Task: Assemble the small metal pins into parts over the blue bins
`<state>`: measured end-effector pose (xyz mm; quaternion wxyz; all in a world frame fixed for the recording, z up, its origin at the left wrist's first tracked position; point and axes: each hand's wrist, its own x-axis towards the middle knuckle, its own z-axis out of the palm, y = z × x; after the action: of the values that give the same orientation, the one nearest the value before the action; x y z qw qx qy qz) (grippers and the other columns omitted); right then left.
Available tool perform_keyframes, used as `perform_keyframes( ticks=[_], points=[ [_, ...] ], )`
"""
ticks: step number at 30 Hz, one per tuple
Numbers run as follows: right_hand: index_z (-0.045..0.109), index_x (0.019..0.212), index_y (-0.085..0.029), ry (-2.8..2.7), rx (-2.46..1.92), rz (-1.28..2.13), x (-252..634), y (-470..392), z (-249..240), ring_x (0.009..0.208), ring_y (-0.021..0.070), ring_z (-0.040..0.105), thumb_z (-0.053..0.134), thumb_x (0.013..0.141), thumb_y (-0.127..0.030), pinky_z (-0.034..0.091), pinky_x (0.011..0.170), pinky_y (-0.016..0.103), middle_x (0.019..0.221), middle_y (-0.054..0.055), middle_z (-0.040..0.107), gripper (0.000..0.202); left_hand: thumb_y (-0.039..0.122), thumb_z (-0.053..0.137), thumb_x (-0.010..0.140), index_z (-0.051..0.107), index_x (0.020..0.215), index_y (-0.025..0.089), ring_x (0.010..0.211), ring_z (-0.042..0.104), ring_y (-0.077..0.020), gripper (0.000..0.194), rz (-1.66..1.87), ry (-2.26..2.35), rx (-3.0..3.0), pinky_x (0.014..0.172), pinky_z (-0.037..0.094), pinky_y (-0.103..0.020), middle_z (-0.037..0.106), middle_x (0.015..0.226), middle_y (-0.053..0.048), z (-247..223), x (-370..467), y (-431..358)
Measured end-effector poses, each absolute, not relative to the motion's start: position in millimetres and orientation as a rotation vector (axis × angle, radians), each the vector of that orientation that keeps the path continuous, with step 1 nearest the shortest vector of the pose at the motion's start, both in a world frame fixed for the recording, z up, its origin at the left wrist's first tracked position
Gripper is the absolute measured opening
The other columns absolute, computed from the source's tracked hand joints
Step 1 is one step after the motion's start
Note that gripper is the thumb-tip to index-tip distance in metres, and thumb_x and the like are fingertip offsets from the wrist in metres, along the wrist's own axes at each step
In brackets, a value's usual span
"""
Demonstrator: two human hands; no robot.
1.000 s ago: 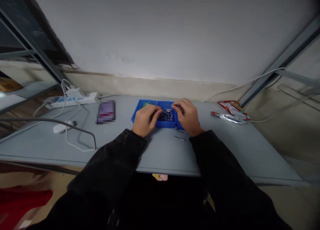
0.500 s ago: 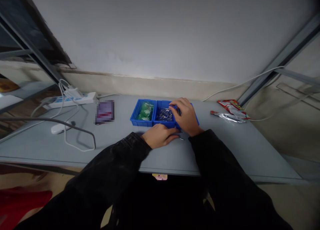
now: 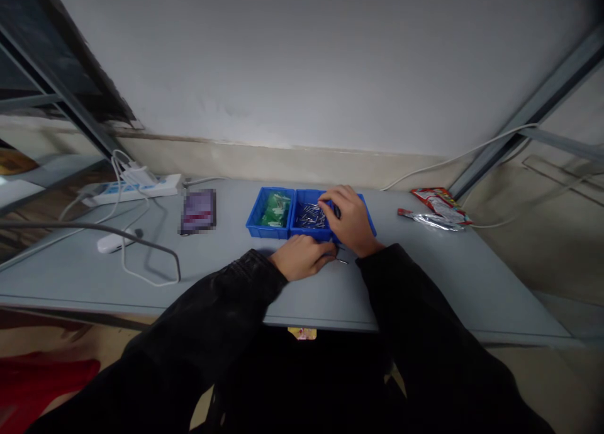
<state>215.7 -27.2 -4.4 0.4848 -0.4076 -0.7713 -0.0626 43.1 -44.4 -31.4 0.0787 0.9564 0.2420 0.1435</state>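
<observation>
My right hand [image 3: 348,219] is over the right side of the blue bin of metal pins [image 3: 299,214]. Its thumb and fingers are curled together; whatever they pinch is too small to make out. Just in front of that bin, my left hand [image 3: 302,258] has thumb and forefinger drawn together, and their contents cannot be made out. A thin metal pin [image 3: 343,261] shows beside those fingertips, seemingly on the table. Loose shiny pins [image 3: 310,216] fill the bin. To its left, a second blue bin [image 3: 268,234] holds white pieces in green plastic [image 3: 275,211].
More blue bin edge [image 3: 368,215] shows behind my right hand. At left lie a power strip [image 3: 165,187] with cables, a white plug-like device [image 3: 111,243] and a blurred purple packet [image 3: 198,211]. Red packaging [image 3: 436,201] and a silver pouch [image 3: 438,222] lie at right, on the grey table [image 3: 425,264].
My left thumb and forefinger have drawn closer together and curled in. The right hand has barely moved; the bins and the pin stay where they were.
</observation>
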Motion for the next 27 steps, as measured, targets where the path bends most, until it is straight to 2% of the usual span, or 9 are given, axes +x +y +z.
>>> perform_keyframes(
  ticks=[10, 19, 27],
  points=[
    [0.066, 0.095, -0.022, -1.881, -1.004, -0.145, 216.3, -28.3, -2.8, 0.096, 0.0218, 0.060, 0.053, 0.098, -0.022, 0.048, 0.089, 0.038, 0.096, 0.005, 0.068, 0.013, 0.035, 0.048, 0.103, 0.069, 0.108, 0.020, 0.066, 0.067, -0.0179, 0.026, 0.440, 0.730, 2.925, 0.060, 0.046, -0.027, 0.069, 0.079, -0.005, -31.5, 43.0, -44.9],
    [0.065, 0.091, -0.022, -1.835, -1.015, -0.132, 217.9, -27.7, -1.3, 0.091, 0.0204, 0.059, 0.053, 0.099, -0.024, 0.047, 0.087, 0.037, 0.092, 0.004, 0.067, 0.015, 0.031, 0.041, 0.107, 0.060, 0.106, 0.016, 0.068, 0.066, -0.0150, 0.024, 0.738, 0.578, 2.793, 0.065, 0.048, -0.027, 0.070, 0.084, -0.004, -26.0, 37.8, -43.5],
    [0.065, 0.091, -0.021, -1.861, -1.022, -0.139, 217.0, -28.5, -1.2, 0.092, 0.0205, 0.058, 0.052, 0.099, -0.025, 0.046, 0.087, 0.037, 0.092, 0.005, 0.067, 0.016, 0.028, 0.041, 0.107, 0.059, 0.104, 0.017, 0.075, 0.065, -0.0143, 0.022, 0.820, 0.531, 2.679, 0.071, 0.049, -0.027, 0.069, 0.090, -0.005, -24.4, 35.2, -41.6]
  ],
)
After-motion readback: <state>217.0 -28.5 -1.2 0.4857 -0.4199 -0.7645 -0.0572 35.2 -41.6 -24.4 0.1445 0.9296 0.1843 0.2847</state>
